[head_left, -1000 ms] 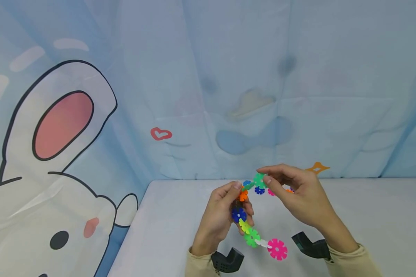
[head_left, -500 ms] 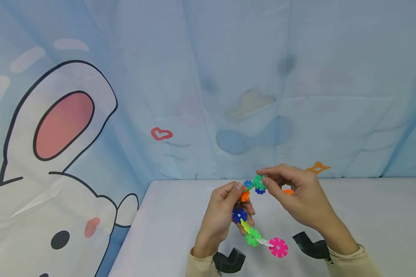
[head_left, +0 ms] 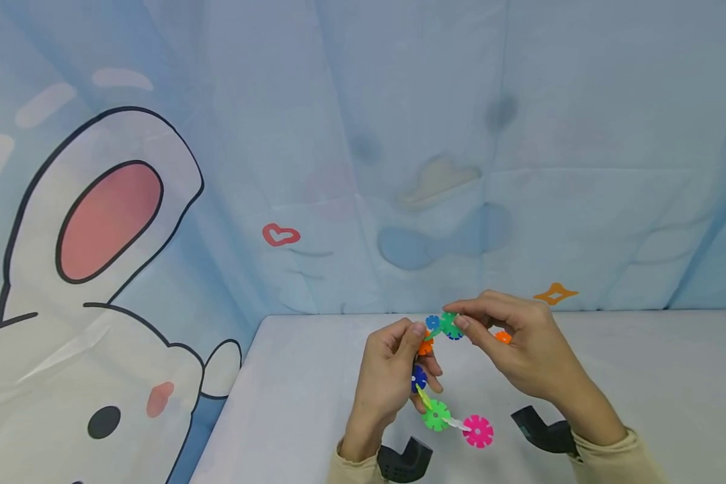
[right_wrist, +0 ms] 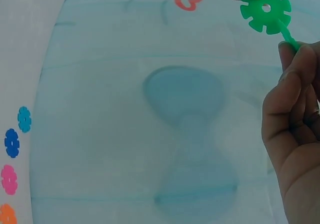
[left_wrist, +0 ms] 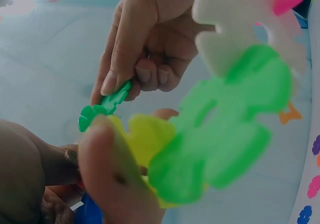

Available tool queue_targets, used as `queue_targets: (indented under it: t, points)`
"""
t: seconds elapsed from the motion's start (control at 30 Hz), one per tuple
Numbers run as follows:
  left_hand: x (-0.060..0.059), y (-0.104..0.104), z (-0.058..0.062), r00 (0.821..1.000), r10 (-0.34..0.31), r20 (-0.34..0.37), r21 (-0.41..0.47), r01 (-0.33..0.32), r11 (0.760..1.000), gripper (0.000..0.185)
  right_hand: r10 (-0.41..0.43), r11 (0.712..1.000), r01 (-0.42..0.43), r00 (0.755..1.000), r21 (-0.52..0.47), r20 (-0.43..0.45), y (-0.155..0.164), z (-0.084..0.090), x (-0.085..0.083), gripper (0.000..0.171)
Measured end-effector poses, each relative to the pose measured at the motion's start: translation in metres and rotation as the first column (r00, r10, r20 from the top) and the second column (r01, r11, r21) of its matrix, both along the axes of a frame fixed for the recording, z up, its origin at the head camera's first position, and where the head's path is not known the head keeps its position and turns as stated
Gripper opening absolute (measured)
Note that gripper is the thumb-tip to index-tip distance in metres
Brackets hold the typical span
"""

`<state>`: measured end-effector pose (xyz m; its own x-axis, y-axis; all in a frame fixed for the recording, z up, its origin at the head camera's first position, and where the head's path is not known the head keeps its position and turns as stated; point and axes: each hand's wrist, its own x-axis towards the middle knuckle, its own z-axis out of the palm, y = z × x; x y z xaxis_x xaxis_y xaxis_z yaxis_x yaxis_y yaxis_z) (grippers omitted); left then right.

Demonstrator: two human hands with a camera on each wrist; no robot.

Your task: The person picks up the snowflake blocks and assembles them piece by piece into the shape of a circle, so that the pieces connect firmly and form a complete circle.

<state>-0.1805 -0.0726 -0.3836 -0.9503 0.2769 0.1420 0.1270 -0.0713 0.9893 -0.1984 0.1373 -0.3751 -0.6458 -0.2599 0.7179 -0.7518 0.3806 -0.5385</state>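
In the head view my left hand holds a chain of interlocking notched plastic discs near its upper end. Below the fingers hang a dark blue disc, a yellow disc, a light green disc, a white disc and a pink disc. Above them is an orange disc. My right hand pinches a green disc between thumb and index finger. In the right wrist view it meets another green disc edge to edge; how deeply the slots engage cannot be told.
Loose discs lie behind the hands on the white table: light blue, dark blue and orange. A loose pink disc shows in the right wrist view. A printed blue curtain hangs behind the table.
The green disc in my right hand has come slightly down and left. The chain's lower end has swung a little, its pink disc now further left. Both hands keep their grips.
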Motion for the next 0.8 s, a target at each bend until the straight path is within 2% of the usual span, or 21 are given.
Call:
queue_targets:
  t: [0.3,0.47,0.67,0.8]
  points:
    - [0.0013,0.0014,-0.0003,1.000,0.015,-0.003,-0.012,-0.015,1.000,0.053,0.062,0.997,-0.060,0.997,-0.046,0.039,0.0009,-0.0035,-0.0020,0.037]
    - [0.0015,0.0034,-0.0011,0.999,0.051,-0.002,-0.026,-0.051,0.998,0.055,0.101,0.992,-0.096,0.994,-0.087,0.050,-0.0002,-0.0075,-0.0038,0.035]
    - [0.0023,0.0062,-0.0014,0.994,0.105,-0.003,-0.037,-0.105,0.994,0.053,0.114,0.991,-0.106,0.988,-0.087,0.101,0.0009,-0.0100,-0.0056,0.034]
    - [0.0027,0.0068,-0.0013,0.991,0.131,-0.019,-0.049,-0.131,0.990,0.049,0.122,0.990,-0.115,0.988,-0.082,0.093,0.0006,-0.0084,-0.0044,0.034]
